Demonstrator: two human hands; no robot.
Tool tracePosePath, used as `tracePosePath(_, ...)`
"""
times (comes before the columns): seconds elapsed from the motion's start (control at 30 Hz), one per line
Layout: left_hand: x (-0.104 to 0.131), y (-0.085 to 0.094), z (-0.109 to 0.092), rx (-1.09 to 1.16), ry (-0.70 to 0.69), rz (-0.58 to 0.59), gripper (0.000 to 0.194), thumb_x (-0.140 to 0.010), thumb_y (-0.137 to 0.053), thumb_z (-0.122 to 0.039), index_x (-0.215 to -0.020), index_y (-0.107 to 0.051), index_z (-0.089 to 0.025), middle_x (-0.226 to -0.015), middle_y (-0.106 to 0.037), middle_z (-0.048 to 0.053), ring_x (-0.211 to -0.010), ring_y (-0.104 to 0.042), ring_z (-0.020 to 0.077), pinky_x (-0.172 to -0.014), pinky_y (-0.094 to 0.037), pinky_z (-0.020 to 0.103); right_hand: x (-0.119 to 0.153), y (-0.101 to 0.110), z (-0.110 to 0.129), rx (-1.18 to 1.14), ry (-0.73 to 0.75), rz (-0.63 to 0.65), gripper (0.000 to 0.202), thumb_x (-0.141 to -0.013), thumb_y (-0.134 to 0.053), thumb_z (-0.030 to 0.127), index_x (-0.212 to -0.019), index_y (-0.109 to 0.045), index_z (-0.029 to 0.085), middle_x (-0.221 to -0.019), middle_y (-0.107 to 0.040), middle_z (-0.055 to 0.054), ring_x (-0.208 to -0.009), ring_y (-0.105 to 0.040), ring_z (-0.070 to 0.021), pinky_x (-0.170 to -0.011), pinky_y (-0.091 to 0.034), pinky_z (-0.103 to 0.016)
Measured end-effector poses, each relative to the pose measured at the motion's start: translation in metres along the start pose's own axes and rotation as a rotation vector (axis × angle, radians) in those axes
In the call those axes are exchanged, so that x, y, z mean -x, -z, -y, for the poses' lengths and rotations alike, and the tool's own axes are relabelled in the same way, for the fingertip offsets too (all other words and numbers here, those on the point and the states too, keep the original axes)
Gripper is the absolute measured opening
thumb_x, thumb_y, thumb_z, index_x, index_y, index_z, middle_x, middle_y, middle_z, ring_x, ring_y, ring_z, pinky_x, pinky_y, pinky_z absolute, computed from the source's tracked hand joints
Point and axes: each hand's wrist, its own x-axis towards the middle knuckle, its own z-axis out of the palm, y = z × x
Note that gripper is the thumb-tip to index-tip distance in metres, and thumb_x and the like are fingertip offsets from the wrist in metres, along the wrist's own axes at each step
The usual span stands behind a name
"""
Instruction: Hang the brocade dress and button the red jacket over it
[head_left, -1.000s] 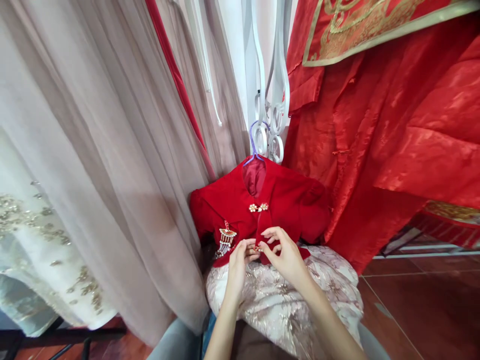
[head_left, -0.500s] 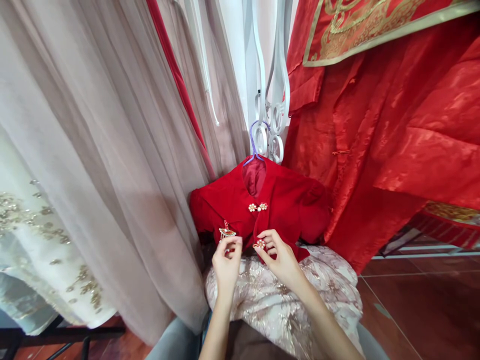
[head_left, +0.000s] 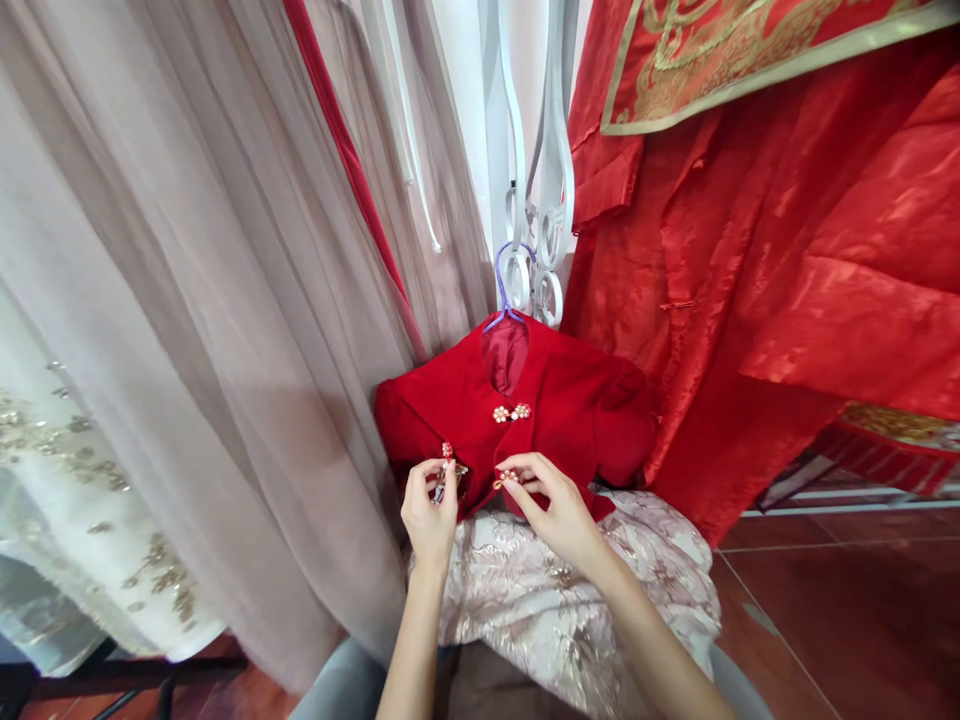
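Observation:
A short-sleeved red velvet jacket [head_left: 562, 430] hangs on a purple hanger [head_left: 504, 290] in front of me, its lower part over a pale patterned cloth. At the neck a pair of gold flower clasps [head_left: 511, 412] is fastened. Lower on the front, my right hand [head_left: 551, 500] pinches a second flower clasp [head_left: 507, 479] between thumb and fingertips, at the front edge of the jacket. My left hand [head_left: 429, 515] is closed on a jewelled fan-shaped pendant [head_left: 460, 473] at the other front panel; the fingers partly cover it.
Pale sheer curtains [head_left: 247, 300] hang at the left, beside a white dress with gold sequins [head_left: 161, 570]. On the right are red satin garments [head_left: 750, 250]. A white scrolled metal stand [head_left: 551, 200] rises behind the jacket. Pale gold-patterned cloth [head_left: 585, 590] spreads over my lap.
My left hand has moved left and slightly up, onto the pendant. My right hand has shifted slightly up and left with the lower flower clasp.

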Motion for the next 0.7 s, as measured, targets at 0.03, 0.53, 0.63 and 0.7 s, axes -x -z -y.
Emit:
tracePosePath(0.03, -0.001, 0.0, -0.002, 0.038, 0.016, -0.004, 0.017, -0.08, -0.063, -0.034, -0.088, -0.061, -0.02, -0.084, -0.063, 0.003, -0.073, -0.061, 0.0145, -0.072, -0.052, 0.027, -0.002, -0.002, -0.001, -0.004, 0.002, 0.017, 0.018, -0.089, -0.051, 0.028, -0.104, -0.06, 0.024, -0.101, -0.063, -0.005, -0.087, -0.063, -0.0148, -0.078, -0.055, -0.029)
tracePosePath(0.53, -0.013, -0.004, -0.017, 0.466, 0.387, 0.086, 0.032, -0.069, -0.073, -0.04, -0.086, -0.069, -0.014, -0.086, -0.071, 0.007, -0.081, -0.066, 0.0174, -0.078, -0.055, 0.03, -0.045, -0.034, -0.013, -0.113, 0.043, 0.034, 0.013, -0.085, -0.055, 0.025, -0.095, -0.062, 0.021, -0.097, -0.067, -0.003, -0.084, -0.064, -0.0136, -0.072, -0.056, -0.026)
tracePosePath(0.63, -0.012, -0.002, -0.017, 0.472, 0.398, 0.091, 0.033, -0.07, -0.072, -0.042, -0.088, -0.069, -0.014, -0.087, -0.071, 0.007, -0.082, -0.067, 0.0183, -0.079, -0.056, 0.032, -0.045, -0.038, -0.012, -0.108, 0.032, 0.019, 0.014, -0.085, -0.054, 0.027, -0.095, -0.062, 0.022, -0.099, -0.067, -0.004, -0.086, -0.064, -0.0148, -0.066, -0.057, -0.024)
tracePosePath(0.7, -0.011, -0.002, -0.019, 0.479, 0.404, 0.087, 0.034, -0.07, -0.071, -0.042, -0.088, -0.068, -0.014, -0.088, -0.071, 0.007, -0.082, -0.067, 0.0185, -0.08, -0.056, 0.033, -0.045, -0.04, -0.011, -0.104, 0.033, 0.005, 0.014, -0.085, -0.054, 0.028, -0.095, -0.062, 0.021, -0.1, -0.067, -0.005, -0.086, -0.064, -0.0152, -0.064, -0.057, -0.024)
